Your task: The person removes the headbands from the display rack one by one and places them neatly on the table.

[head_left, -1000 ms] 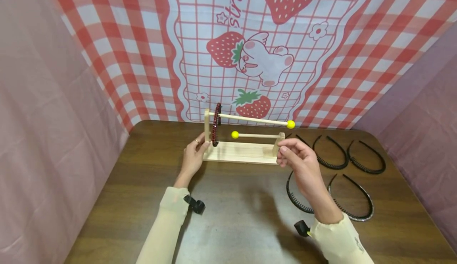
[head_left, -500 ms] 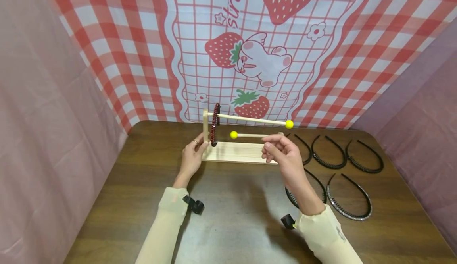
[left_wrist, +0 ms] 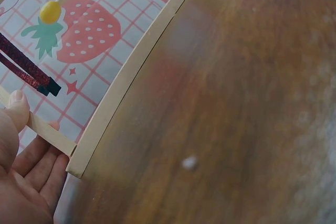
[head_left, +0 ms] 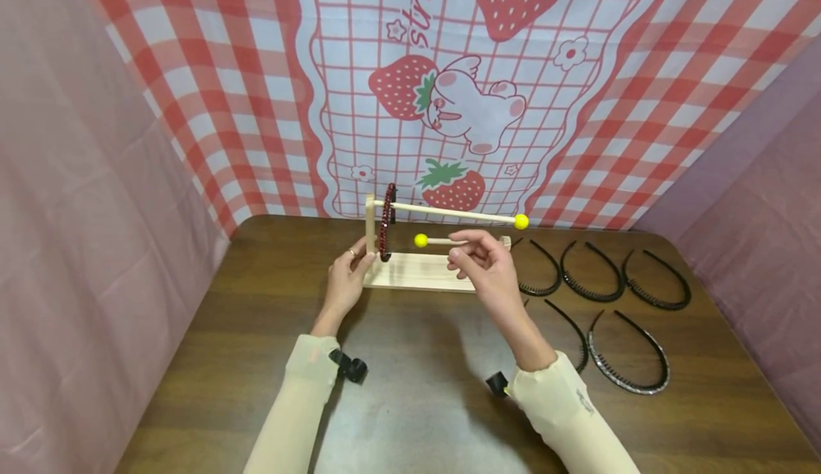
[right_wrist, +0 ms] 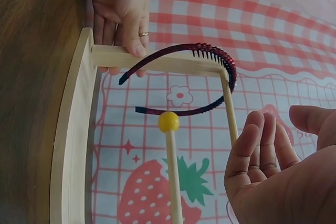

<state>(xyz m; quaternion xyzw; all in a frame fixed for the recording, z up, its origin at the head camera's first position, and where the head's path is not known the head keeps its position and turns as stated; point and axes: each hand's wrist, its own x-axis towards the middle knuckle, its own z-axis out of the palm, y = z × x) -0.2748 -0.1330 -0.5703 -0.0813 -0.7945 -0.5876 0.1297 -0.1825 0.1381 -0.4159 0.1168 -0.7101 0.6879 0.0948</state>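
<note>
A wooden stand (head_left: 410, 272) with two rods stands at the back of the table; each rod ends in a yellow ball. My left hand (head_left: 346, 285) grips its left post (left_wrist: 51, 136), thumb on one side and fingers on the other. A dark red, sparkling toothed headband (right_wrist: 229, 69) hangs on the upper rod (head_left: 455, 214), close to that post. In front of the lower rod (right_wrist: 173, 177) is my right hand (head_left: 489, 264), fingers loosely bent and holding nothing. It hides part of this rod and the stand's right end in the head view.
Several black headbands lie on the table to the right, among them one with a silvery band (head_left: 661, 367) and another (head_left: 593, 296) behind it. A strawberry-print checked cloth (head_left: 256, 103) hangs behind the table, with pink curtains (head_left: 64, 246) at the sides.
My right hand has moved left from the stand's right end to the front of the lower rod, uncovering more headbands. My left hand, the stand and the red headband stay in place.
</note>
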